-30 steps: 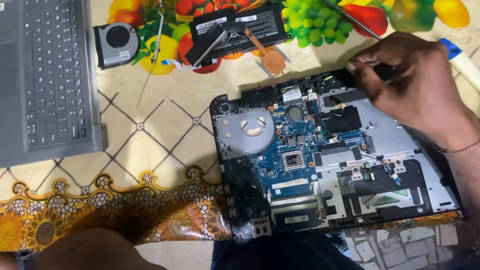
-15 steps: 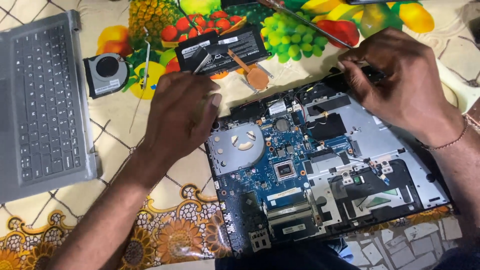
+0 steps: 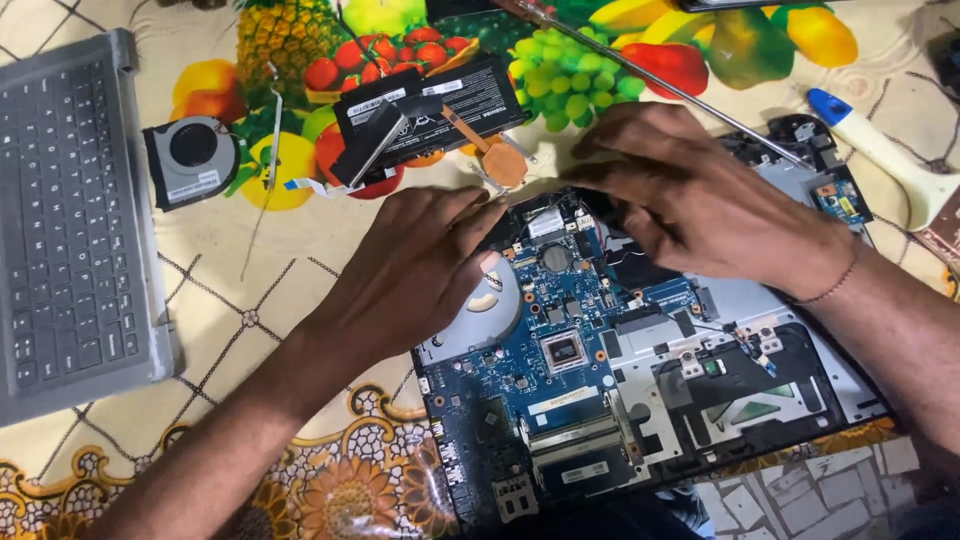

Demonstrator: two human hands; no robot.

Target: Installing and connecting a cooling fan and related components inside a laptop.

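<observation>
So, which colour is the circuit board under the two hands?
The circuit board is blue, with small dark and silver parts; the head view shows it best.

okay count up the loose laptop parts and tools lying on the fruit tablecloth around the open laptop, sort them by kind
Keyboard cover: 1
Cooling fan: 1
Black battery pack: 1
Copper heat pipe: 1
Screwdriver: 1
White tool with blue tip: 1
Total: 6, around the opened laptop base.
</observation>
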